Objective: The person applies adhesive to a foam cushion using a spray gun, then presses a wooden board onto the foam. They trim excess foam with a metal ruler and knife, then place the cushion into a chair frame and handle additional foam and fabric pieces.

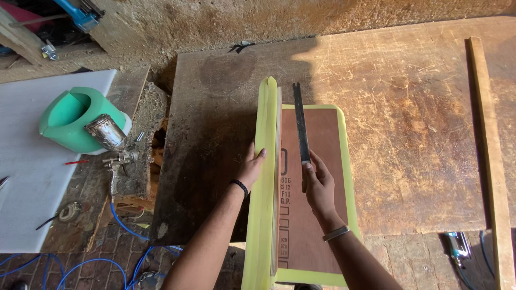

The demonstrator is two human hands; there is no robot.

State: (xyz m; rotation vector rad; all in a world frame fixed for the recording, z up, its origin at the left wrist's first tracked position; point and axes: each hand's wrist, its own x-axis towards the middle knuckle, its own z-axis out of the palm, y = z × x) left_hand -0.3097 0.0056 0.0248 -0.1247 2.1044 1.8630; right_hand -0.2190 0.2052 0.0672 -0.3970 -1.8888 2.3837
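Yellow foam (264,177) wraps the edge of a brown plywood board (314,177) that lies on the worn wooden counter (408,123), and one flap of that foam stands upright along the board's left edge. The left hand (251,167) presses flat against the outer face of this flap, fingers spread and closed on nothing, only pushing. The right hand (318,185) is over the board, just right of the flap, its grip closed around the lower end of a dark metal bar (300,126), a long flat strip with a notched tip that points away from the person along the board. The likeliest trouble, as I judge it, is the flap: it is thin and soft, and if the left hand eases off it could flop outward off the board's edge or buckle where it is unsupported near the far end. The bar's notched tip could also snag or tear the foam if it swings left into the flap, since the two stand close. The bar is held only at one end, so it could twist in the fingers under sideways load and slip toward the left hand's fingertips on top of the flap. Well left of the board, a paint spray gun (110,142) rests against a green foam block (75,118), its blue hose (126,228) trailing near the person's side, a loop a foot could catch.
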